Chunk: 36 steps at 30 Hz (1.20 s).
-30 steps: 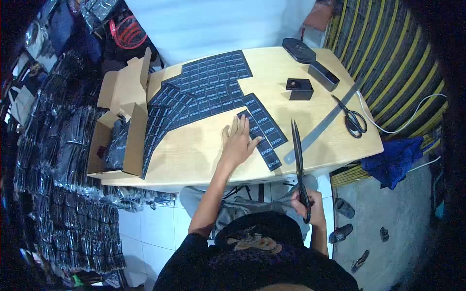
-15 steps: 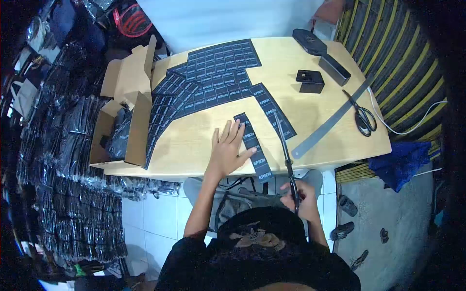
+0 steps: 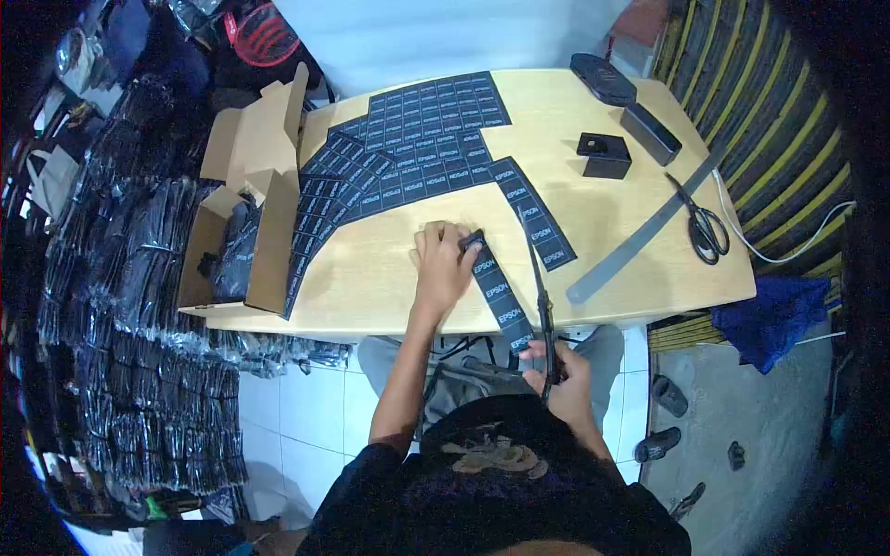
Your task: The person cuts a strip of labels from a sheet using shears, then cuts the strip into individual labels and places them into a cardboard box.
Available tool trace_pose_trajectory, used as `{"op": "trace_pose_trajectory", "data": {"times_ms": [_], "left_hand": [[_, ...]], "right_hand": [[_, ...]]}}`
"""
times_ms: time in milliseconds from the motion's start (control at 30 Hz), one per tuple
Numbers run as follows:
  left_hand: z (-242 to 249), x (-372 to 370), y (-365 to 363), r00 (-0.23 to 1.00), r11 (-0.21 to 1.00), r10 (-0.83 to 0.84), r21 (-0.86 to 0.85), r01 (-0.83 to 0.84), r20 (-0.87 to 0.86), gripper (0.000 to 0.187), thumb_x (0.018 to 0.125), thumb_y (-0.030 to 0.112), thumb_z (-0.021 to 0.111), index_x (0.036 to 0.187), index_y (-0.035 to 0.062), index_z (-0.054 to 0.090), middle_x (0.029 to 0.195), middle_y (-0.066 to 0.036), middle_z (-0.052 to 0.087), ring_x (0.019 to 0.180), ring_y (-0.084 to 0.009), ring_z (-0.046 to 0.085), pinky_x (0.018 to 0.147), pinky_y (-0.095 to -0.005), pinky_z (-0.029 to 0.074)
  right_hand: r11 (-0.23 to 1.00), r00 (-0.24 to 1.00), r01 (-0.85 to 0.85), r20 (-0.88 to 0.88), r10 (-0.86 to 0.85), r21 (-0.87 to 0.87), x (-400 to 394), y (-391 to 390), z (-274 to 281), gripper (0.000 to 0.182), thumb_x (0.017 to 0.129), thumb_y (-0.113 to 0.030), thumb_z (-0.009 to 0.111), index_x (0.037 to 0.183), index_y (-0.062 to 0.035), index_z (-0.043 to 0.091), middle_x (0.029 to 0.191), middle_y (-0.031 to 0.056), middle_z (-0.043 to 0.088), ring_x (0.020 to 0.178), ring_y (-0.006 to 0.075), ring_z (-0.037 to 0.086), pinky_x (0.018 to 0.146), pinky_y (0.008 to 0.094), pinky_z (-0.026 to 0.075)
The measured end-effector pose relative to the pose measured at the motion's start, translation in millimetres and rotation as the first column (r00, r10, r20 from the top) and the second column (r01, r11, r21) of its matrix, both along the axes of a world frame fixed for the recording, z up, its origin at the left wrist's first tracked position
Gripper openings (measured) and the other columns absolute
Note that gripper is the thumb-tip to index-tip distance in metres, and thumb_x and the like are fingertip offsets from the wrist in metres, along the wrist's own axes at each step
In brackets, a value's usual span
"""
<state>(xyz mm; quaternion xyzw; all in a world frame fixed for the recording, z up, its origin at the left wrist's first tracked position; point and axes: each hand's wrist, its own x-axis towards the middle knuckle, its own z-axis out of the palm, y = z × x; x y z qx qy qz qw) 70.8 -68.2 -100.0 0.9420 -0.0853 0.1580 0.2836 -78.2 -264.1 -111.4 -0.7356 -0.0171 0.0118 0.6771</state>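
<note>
A narrow black strip of EPSON labels [image 3: 499, 292] slants across the table's front edge area. My left hand [image 3: 443, 264] is closed on its far end, fingers curled and thumb on the strip. In my right hand [image 3: 567, 382] is a pair of black-handled scissors [image 3: 545, 310], blades pointing away from me. The thumb and a finger of that hand are right at the strip's near end. Just beyond the scissor blades lies a second label strip [image 3: 535, 215]. Larger EPSON label sheets [image 3: 431, 116] overlap one another at the back of the table.
An opened cardboard box [image 3: 269, 241] holding dark plastic-wrapped items stands at the left. On the right lie a steel ruler [image 3: 640, 236], another pair of scissors [image 3: 708, 232], a small black box [image 3: 604, 156], a long black block [image 3: 652, 133] and a dark case [image 3: 603, 80].
My left hand has gone from lying spread on the strip to gripping its far end. My right hand, with the scissors, has moved left to the strip's near end.
</note>
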Motion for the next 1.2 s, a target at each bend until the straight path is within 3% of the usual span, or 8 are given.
{"op": "trace_pose_trajectory", "data": {"times_ms": [100, 233, 300, 433, 500, 700, 867, 1200], "left_hand": [[4, -5, 2, 0.999, 0.999, -0.025, 0.033, 0.024, 0.036, 0.023, 0.081, 0.018, 0.064, 0.096, 0.0024, 0.056, 0.096, -0.014, 0.054, 0.092, -0.028, 0.05, 0.081, -0.0362, 0.039], [24, -25, -3, 0.89, 0.61, -0.412, -0.784, 0.11, -0.195, 0.027, 0.08, 0.001, 0.064, 0.104, -0.002, 0.051, 0.092, -0.007, 0.061, 0.078, -0.0098, 0.059, 0.063, -0.0209, 0.046], [53, -46, -11, 0.876, 0.507, -0.462, -0.853, 0.128, -0.143, 0.036, 0.079, -0.003, 0.064, 0.111, -0.0024, 0.049, 0.094, -0.01, 0.061, 0.079, -0.0101, 0.06, 0.063, -0.0202, 0.047], [62, -65, -17, 0.862, 0.594, -0.468, -0.791, 0.144, -0.194, 0.037, 0.078, -0.006, 0.063, 0.113, -0.0031, 0.05, 0.093, -0.01, 0.063, 0.08, -0.0103, 0.061, 0.065, -0.0201, 0.048], [62, -72, -26, 0.916, 0.562, -0.391, -0.811, 0.165, -0.085, 0.031, 0.076, -0.001, 0.068, 0.106, 0.0009, 0.059, 0.063, 0.007, 0.043, 0.054, 0.0007, 0.032, 0.047, -0.0163, 0.024], [86, -79, -35, 0.988, 0.625, -0.129, -0.767, 0.148, 0.085, 0.025, 0.076, 0.0, 0.069, 0.099, 0.002, 0.063, 0.063, 0.009, 0.042, 0.053, 0.0007, 0.031, 0.047, -0.016, 0.024], [101, -77, -38, 0.995, 0.556, -0.087, -0.826, 0.092, 0.052, 0.019, 0.077, -0.001, 0.068, 0.095, 0.0015, 0.063, 0.062, 0.01, 0.038, 0.055, 0.0017, 0.029, 0.047, -0.0154, 0.021], [103, -74, -36, 0.989, 0.487, -0.134, -0.865, 0.123, 0.064, 0.019, 0.077, -0.006, 0.066, 0.095, 0.0004, 0.064, 0.08, 0.003, 0.054, 0.06, 0.0013, 0.033, 0.049, -0.0135, 0.025]], "right_hand": [[0.994, 0.985, -0.006, 0.172, 0.024, -0.107, 7, -4, 0, 0.043, 0.066, -0.009, 0.077, 0.104, 0.0004, 0.058, 0.096, 0.0079, 0.066, 0.087, 0.0144, 0.062, 0.08, 0.0277, 0.047], [0.986, 0.997, 0.004, 0.083, 0.01, -0.166, 22, 1, 37, 0.044, 0.067, -0.01, 0.077, 0.105, 0.0009, 0.058, 0.101, 0.0099, 0.065, 0.092, 0.0164, 0.062, 0.083, 0.0283, 0.046], [0.996, 0.963, 0.088, 0.256, -0.079, -0.025, 33, 5, 38, 0.045, 0.068, -0.012, 0.077, 0.106, 0.002, 0.058, 0.101, 0.0101, 0.065, 0.093, 0.0154, 0.061, 0.082, 0.0273, 0.046], [0.996, 0.982, 0.067, 0.171, -0.077, 0.063, 41, 11, 48, 0.046, 0.07, -0.013, 0.077, 0.108, 0.0028, 0.056, 0.1, 0.0117, 0.064, 0.089, 0.013, 0.059, 0.078, 0.0269, 0.046], [0.997, 0.963, 0.082, 0.258, -0.081, 0.009, 41, 12, 54, 0.043, 0.072, -0.014, 0.076, 0.106, 0.002, 0.056, 0.088, 0.0085, 0.064, 0.081, 0.0105, 0.058, 0.072, 0.0246, 0.047], [0.97, 0.983, -0.103, 0.17, 0.066, 0.22, 29, 10, 55, 0.041, 0.071, -0.017, 0.075, 0.103, 0.0002, 0.054, 0.072, -0.003, 0.049, 0.061, 0.0031, 0.043, 0.053, 0.0189, 0.035], [0.908, 0.94, -0.333, 0.162, 0.299, 0.255, 20, 4, 50, 0.062, 0.075, -0.03, 0.069, 0.119, 0.0055, 0.043, 0.1, 0.0088, 0.055, 0.095, 0.0148, 0.049, 0.087, 0.0286, 0.039], [0.883, 0.911, -0.409, 0.055, 0.408, 0.232, 16, -1, 48, 0.066, 0.076, -0.027, 0.069, 0.124, 0.0069, 0.039, 0.113, 0.0109, 0.051, 0.104, 0.0162, 0.047, 0.091, 0.029, 0.037]]}}
